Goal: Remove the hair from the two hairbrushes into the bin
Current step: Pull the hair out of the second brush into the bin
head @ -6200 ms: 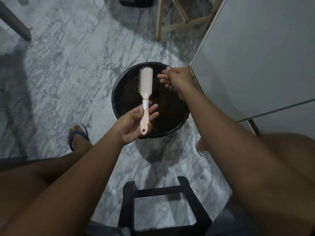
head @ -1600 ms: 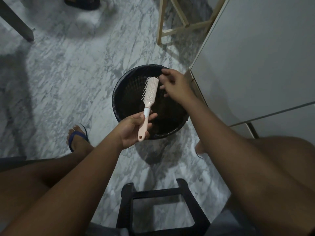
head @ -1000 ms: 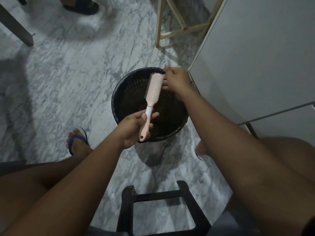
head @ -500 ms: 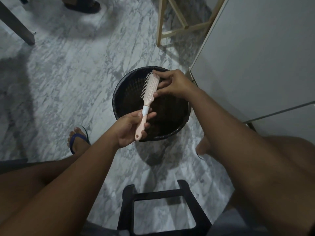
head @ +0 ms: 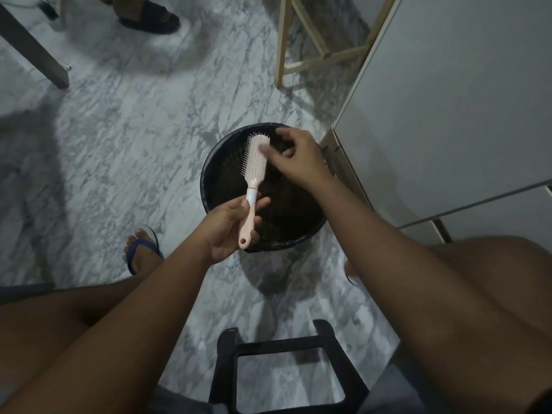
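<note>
Swinging round since half a second ago, the pink hairbrush point(head: 254, 162) is now showing its back to the camera with its bristles facing left, and the right hand point(head: 294, 158) is coming off the head toward the right. In the head view, centre frame, the left hand point(head: 230, 227) is wrapping its fingers round the handle and keeping the brush tilted over the black bin point(head: 221, 162). The right hand's fingers are curling in, thumb and forefinger pinching near the brush tip; whether hair is between them, I cannot tell, it is too dark there. By my reading, the plucking of the first brush is in hand, and next comes letting any strands drop inside the rim, then turning the bristles back up. A second brush is not showing anywhere. Crowding the spot: a white cabinet point(head: 448, 100) right beside the bin, a wooden frame point(head: 313, 55) at upper centre, a black stool point(head: 286, 366) at the bottom, someone's sandalled foot point(head: 146, 13) at the top.
</note>
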